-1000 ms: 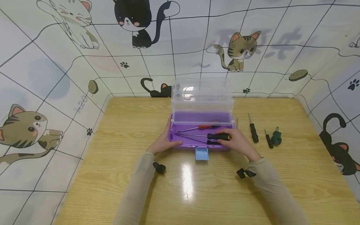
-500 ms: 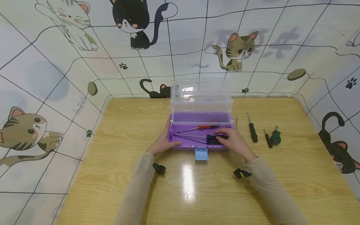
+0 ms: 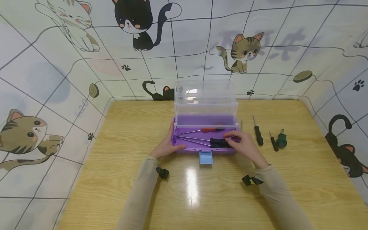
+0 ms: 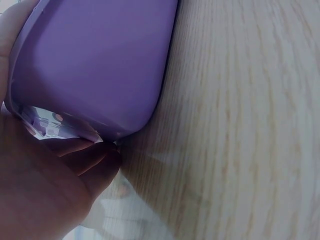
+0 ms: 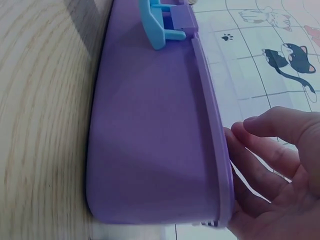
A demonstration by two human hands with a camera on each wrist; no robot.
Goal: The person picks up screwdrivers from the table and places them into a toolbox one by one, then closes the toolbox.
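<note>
Left hand grips the box by one end. Right hand, fingers loosely bent around nothing, is beside screwdrivers.

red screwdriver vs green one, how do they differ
The red screwdriver lies in the purple box; the green screwdriver lies on the table. The red one has a long, thin shaft, the green one a short stub. The red one's shaft points left, the green one's toward the back. Each has a handle and shaft.
</note>
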